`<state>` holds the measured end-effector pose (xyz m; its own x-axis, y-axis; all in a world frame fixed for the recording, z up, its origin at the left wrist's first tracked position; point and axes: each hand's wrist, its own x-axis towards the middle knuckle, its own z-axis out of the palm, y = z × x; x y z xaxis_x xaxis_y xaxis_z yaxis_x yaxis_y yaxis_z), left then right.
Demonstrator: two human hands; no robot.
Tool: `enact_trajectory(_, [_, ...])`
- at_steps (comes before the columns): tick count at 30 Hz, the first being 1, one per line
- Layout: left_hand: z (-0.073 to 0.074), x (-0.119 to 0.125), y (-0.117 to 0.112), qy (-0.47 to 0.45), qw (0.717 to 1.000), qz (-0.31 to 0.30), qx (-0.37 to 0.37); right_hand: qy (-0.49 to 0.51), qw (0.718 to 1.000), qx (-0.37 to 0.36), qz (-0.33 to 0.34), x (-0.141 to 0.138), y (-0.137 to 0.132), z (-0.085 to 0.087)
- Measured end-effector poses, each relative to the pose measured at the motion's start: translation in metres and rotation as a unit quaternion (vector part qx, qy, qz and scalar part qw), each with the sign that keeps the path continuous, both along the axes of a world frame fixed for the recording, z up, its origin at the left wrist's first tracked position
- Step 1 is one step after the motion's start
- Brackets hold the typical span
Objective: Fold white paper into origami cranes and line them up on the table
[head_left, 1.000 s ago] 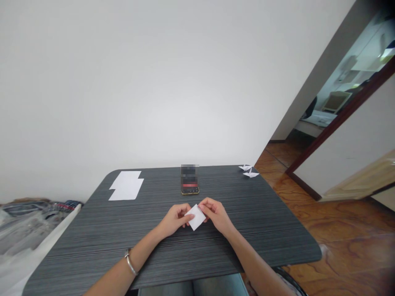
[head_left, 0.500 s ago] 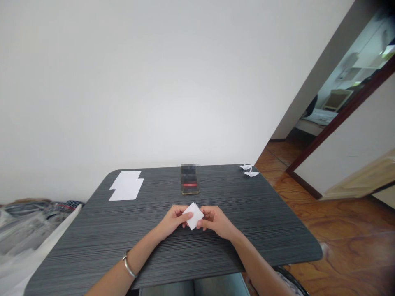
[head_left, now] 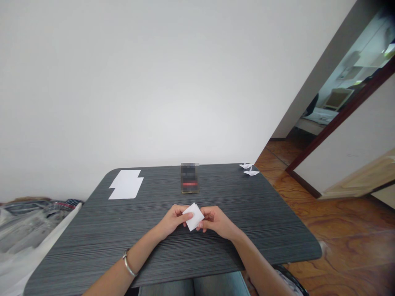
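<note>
Between my hands, above the near middle of the dark table (head_left: 123, 242), is a small white folded paper (head_left: 194, 220), diamond-shaped with a corner toward me. My left hand (head_left: 173, 220) pinches its left side, thumb lying across the front face. At the right edge, my right hand (head_left: 217, 222) grips the paper between thumb and fingers. The fingers behind the paper are partly hidden. A silver bracelet (head_left: 127, 263) circles my left wrist.
Two white sheets of paper (head_left: 127, 187) overlap at the table's back left. A phone (head_left: 189, 179) with a blurred screen stands at the back middle. Two folded paper cranes (head_left: 251, 172) sit at the back right corner. A white wall (head_left: 185, 82) rises behind the table.
The folded paper has turned very slightly in my fingers. Both hands keep nearly the same place and hold, and the view has shifted a little.
</note>
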<state>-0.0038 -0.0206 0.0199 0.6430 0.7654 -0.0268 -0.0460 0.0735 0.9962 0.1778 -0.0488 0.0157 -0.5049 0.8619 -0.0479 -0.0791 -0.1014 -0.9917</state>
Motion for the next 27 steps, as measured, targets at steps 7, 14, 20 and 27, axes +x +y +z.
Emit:
enact_trajectory(7, [-0.002,-0.002,0.0,-0.011,0.999,-0.047,-0.02,0.018,1.0,0.024,-0.008,0.001,0.002,-0.002])
enact_trajectory(14, [-0.007,0.0,0.001,0.0,1.0,0.004,-0.006,0.023,0.998,0.036,-0.039,-0.002,0.004,-0.004])
enact_trajectory(20, [-0.008,0.002,0.0,0.007,1.0,0.007,-0.012,0.054,0.994,0.029,-0.086,-0.003,0.005,-0.008])
enact_trajectory(27, [-0.013,0.003,0.0,0.015,1.0,0.013,0.001,0.045,0.994,0.036,-0.092,-0.006,0.006,-0.008])
